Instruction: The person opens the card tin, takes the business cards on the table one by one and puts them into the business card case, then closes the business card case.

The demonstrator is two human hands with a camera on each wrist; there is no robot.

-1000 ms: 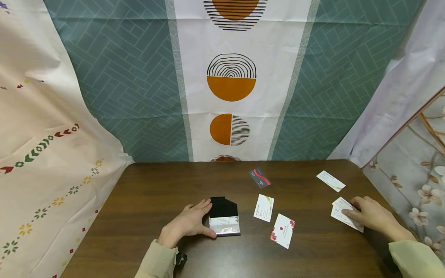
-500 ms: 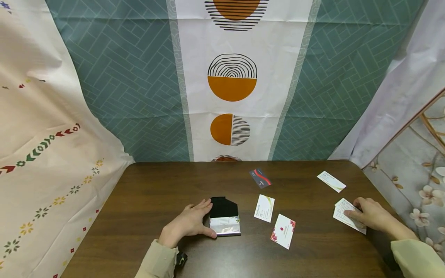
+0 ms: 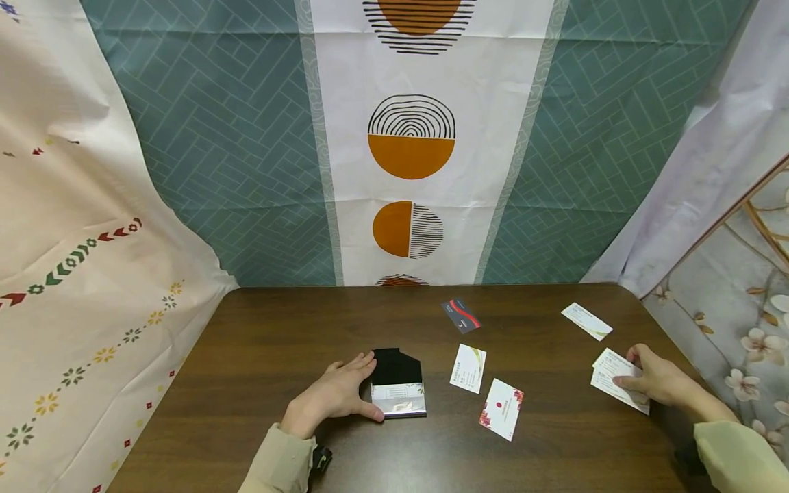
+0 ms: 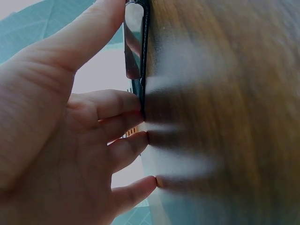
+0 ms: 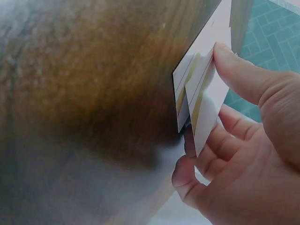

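My left hand (image 3: 335,392) holds a card case (image 3: 397,400) on the tabletop by its left side, in the head view. The case lies with its black flap (image 3: 396,368) folded back and a card showing inside. Thumb and index finger sit at its corners, and the other fingertips rest on the wood in the left wrist view. At the table's right side my right hand (image 3: 662,380) pinches a white business card (image 5: 211,89), thumb on top and fingers beneath. A second white card (image 5: 182,110) with the same gold stripe lies partly under it.
A white card with red flowers (image 3: 502,409), a white card with a gold curve (image 3: 468,368) and a dark blue card (image 3: 460,316) lie between the hands. Another white card (image 3: 587,322) lies at the back right. Patterned cloths (image 3: 265,137) hang behind the brown table (image 3: 277,315).
My right hand has shifted slightly right with the cards, and their visible edges have moved a little. My left hand and the card case have stayed in place.
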